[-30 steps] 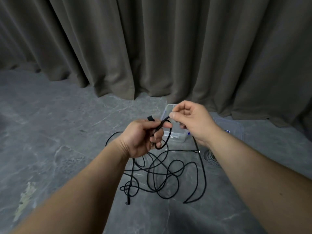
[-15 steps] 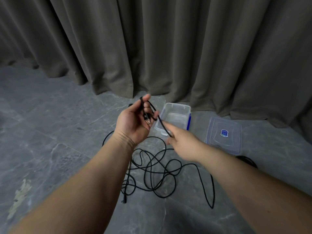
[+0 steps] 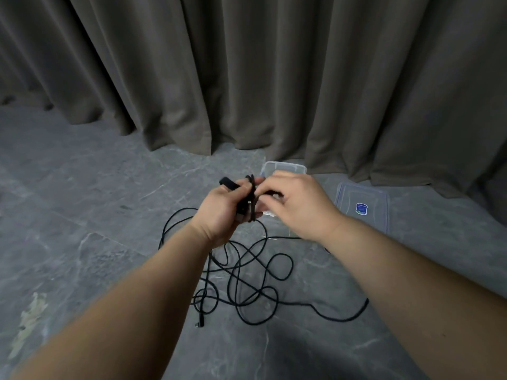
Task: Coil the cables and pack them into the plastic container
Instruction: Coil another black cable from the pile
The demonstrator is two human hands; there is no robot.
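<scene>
A long black cable [image 3: 247, 272] lies in a loose tangle on the grey floor, its plug end near the front. My left hand [image 3: 225, 207] grips a few small loops of this cable, with a black plug sticking out above the thumb. My right hand [image 3: 293, 204] is right beside it, fingers curled, pinching the cable strand at the loops. Behind my hands stands the clear plastic container [image 3: 285, 169], mostly hidden by my right hand.
The container's clear lid [image 3: 362, 207] with a blue label lies flat on the floor to the right. A brown curtain [image 3: 274, 78] hangs along the back. Part of another cable is hidden under my right forearm.
My right hand has come back up from the floor side to my left hand, bringing the strand to the loops. The tangle on the floor has shifted slightly.
</scene>
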